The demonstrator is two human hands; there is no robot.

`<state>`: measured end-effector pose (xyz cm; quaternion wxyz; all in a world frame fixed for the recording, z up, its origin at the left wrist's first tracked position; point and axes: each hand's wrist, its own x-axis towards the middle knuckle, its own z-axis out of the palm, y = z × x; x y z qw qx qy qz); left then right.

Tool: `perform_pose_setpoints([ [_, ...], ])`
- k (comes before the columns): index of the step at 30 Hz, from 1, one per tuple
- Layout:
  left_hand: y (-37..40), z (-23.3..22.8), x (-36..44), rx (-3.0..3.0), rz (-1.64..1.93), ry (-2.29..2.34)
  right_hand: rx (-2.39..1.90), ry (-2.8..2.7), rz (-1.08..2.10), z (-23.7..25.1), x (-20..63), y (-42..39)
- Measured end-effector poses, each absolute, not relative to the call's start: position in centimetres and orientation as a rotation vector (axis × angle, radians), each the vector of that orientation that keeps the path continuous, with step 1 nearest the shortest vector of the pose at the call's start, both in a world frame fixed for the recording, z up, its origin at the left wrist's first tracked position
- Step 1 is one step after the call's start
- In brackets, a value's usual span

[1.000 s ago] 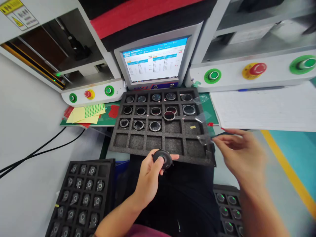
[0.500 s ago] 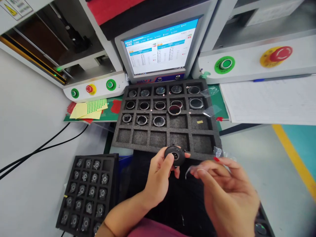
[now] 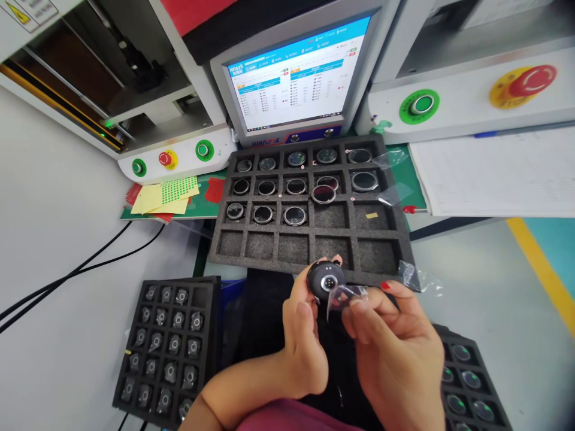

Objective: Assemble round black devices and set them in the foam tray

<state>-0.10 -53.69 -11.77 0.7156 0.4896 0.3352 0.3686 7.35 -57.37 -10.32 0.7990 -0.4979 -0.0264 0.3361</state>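
Left hand grips round black watch body by its rim, back face toward camera. Right hand pinches clear film, touching the body at its 5 o'clock. Foam tray lies at 12 o'clock on the surface; monitor beyond it.
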Motion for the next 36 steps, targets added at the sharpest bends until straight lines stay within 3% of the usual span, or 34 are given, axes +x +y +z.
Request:
perform_pose_setpoints([
  [9, -53.7, -12.1, -0.3, 1.264, 0.951, 0.529, -1.103, -0.047, 0.719, -10.0, 7.2, -57.2],
  [24, -51.9, -11.3, 0.0, 1.199, 0.840, 0.825, -1.091, -0.061, 0.657, -12.5, 7.4, -56.7],
  [28, -47.6, -10.5, 0.7, 1.693, 0.839, 0.743, -1.062, -0.058, 0.520, -12.2, 8.8, -57.6],
  [33, -41.5, -12.3, 3.9, 2.709, 0.845, 0.282, -1.015, -0.146, 0.419, -11.1, 9.7, -58.7],
  [36, -39.6, -13.9, 5.4, 2.903, 0.738, 0.188, -1.019, -0.187, 0.406, -11.1, 10.2, -59.2],
])
